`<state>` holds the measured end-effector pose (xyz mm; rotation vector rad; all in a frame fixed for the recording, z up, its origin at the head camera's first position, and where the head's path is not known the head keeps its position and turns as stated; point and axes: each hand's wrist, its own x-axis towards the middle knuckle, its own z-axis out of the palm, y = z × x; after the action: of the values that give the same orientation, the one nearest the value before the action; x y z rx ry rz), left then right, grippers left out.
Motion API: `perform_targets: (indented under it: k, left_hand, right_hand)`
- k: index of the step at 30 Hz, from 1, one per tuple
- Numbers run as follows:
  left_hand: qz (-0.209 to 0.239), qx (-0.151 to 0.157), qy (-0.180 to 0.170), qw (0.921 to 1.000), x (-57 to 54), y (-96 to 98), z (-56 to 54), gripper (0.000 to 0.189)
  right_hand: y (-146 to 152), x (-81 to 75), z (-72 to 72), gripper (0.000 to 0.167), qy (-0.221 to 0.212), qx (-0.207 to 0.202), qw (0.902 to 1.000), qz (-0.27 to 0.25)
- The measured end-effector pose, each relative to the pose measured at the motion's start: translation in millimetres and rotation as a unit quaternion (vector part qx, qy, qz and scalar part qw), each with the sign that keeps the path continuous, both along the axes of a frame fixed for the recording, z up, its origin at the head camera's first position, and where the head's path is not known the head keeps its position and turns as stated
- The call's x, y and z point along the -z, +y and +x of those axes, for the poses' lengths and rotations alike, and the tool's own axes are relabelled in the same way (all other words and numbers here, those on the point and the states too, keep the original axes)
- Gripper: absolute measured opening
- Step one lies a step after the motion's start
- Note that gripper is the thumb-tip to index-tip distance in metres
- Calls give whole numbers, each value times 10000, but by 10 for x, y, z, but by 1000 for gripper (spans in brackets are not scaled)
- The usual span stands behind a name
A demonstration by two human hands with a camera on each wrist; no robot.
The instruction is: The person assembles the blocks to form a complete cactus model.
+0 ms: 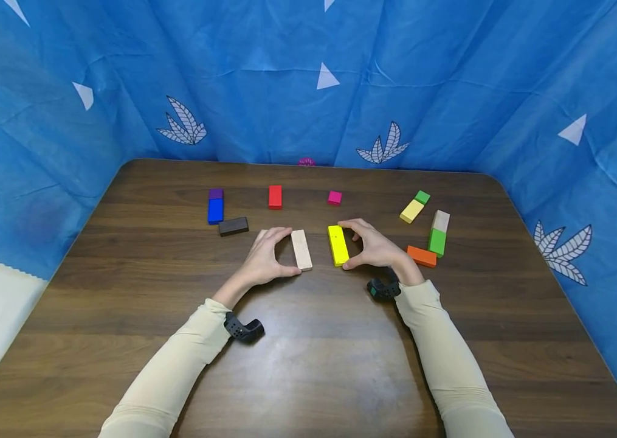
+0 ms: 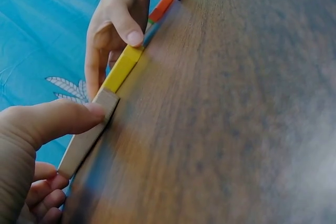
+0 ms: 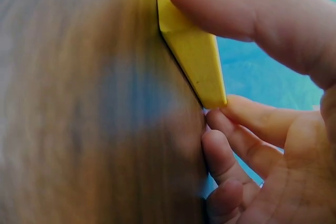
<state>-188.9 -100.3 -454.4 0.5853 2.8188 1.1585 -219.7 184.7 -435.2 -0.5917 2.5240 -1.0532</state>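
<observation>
A pale wooden block (image 1: pixel 301 250) and a bright yellow block (image 1: pixel 338 246) lie on their long sides near the middle of a dark wood-grain table (image 1: pixel 308 377), a gap between them, as a person works with both bare hands. The left hand (image 1: pixel 265 258) grasps the pale block by its ends, thumb at the near end and fingertips at the far one; the right hand (image 1: pixel 376 246) pinches the yellow block in the same fashion. Each wrist, below a cream sleeve (image 1: pixel 168 371), bears a black strap (image 1: pixel 244 329).

Beyond the left hand, a black block (image 1: pixel 233 227) sits just beside a blue block (image 1: pixel 216 212), which meets a purple block (image 1: pixel 216 193). Farther back are a red block (image 1: pixel 275 198) and a small pink block (image 1: pixel 334 198). Past the right hand, an orange block (image 1: pixel 421 256) lies near a green block (image 1: pixel 437 242) topped end to end by a whitish block (image 1: pixel 441 220); behind them, a light yellow block (image 1: pixel 411 211) adjoins a small green block (image 1: pixel 422 197). A blue curtain (image 1: pixel 264 115) printed with white leaves and triangles hangs around the table.
</observation>
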Motion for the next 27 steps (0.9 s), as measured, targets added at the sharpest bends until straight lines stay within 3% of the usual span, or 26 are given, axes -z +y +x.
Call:
perform_targets:
  k: [6,13,19,27]
  left_hand:
    - [166,60,169,9997,12,-14,20,90]
    - [666,146,273,9973,4,-58,86,84]
    - [881,344,343,9949,-13,-74,296,84]
    - [780,679,439,9937,-6,47,702,88]
  right_hand:
    - [-3,0,28,93,16,252,9997,34]
    - [7,-13,68,94,53,569,9984,-58]
    - [-5,-25,169,94,142,736,9971,-164]
    - [-90,-27,264,95,256,687,9970,-257]
